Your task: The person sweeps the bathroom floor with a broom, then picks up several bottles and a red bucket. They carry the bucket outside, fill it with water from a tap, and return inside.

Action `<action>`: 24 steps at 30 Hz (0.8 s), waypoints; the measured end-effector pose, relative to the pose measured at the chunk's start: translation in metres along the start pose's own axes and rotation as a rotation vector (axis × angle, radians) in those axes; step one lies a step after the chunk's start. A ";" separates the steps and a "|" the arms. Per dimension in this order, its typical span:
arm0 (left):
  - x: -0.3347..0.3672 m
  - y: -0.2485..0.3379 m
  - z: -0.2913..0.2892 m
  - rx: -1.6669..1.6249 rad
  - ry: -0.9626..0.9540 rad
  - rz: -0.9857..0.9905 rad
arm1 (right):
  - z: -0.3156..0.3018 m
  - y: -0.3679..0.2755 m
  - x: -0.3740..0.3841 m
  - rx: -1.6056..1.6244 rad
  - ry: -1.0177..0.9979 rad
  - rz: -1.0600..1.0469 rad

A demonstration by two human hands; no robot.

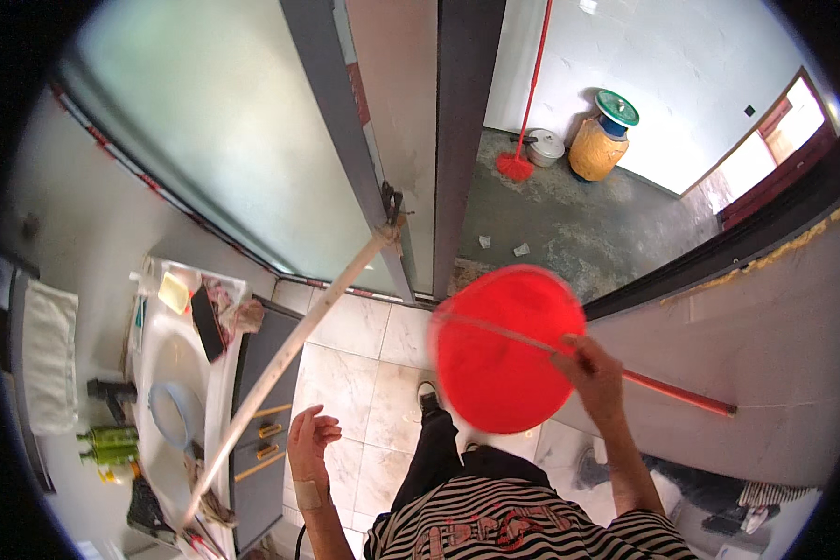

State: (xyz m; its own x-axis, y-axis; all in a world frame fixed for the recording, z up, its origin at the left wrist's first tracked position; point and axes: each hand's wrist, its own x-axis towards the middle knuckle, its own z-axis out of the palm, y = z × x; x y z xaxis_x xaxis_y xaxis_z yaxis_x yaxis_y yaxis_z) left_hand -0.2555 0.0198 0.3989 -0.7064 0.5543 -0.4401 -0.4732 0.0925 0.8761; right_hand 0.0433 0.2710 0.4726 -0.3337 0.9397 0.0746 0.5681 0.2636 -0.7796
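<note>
A large round red bucket hangs in front of me, its outline a little blurred. My right hand is closed at its right rim. Across the bucket, a thin pale bar runs to that hand. On the hand's other side, in line with the bar, a red rod sticks out to the right; I cannot tell whether bar and rod are one piece. To the left my left hand is held low over the tiles, fingers loosely bent and apart, holding nothing. Its wrist has a tan patch.
A long wooden pole slants from the white sink to the door frame. The sink holds a pale blue basin. Past the doorway stand a red broom, a lidded pot and a yellow-wrapped container.
</note>
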 end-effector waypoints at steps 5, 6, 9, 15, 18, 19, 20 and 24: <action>0.046 0.035 0.014 -0.014 -0.048 0.049 | -0.040 0.033 0.059 0.167 0.353 0.101; 0.055 0.047 0.020 -0.017 -0.060 0.094 | -0.047 0.025 0.072 0.208 0.370 0.119; 0.093 0.067 0.071 -0.069 -0.197 0.172 | -0.081 0.014 0.096 0.414 0.471 0.048; 0.151 0.068 0.186 0.015 -0.400 0.014 | -0.098 0.037 0.154 0.497 0.636 0.065; 0.177 0.062 0.232 0.034 -0.368 -0.023 | -0.099 0.068 0.197 0.551 0.657 0.128; 0.187 0.058 0.248 0.030 -0.346 -0.039 | -0.100 0.083 0.211 0.593 0.656 0.162; 0.198 0.049 0.254 0.043 -0.364 -0.036 | -0.098 0.101 0.225 0.644 0.644 0.196; 0.234 0.016 0.271 -0.085 -0.279 -0.185 | -0.088 0.153 0.281 0.690 0.596 0.470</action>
State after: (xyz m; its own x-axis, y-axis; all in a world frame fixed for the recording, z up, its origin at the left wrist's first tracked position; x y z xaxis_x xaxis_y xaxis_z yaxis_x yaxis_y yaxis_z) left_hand -0.2855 0.3755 0.3632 -0.4388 0.7404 -0.5091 -0.6303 0.1502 0.7617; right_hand 0.1031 0.5944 0.4286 0.3463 0.9206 -0.1807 -0.0747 -0.1649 -0.9835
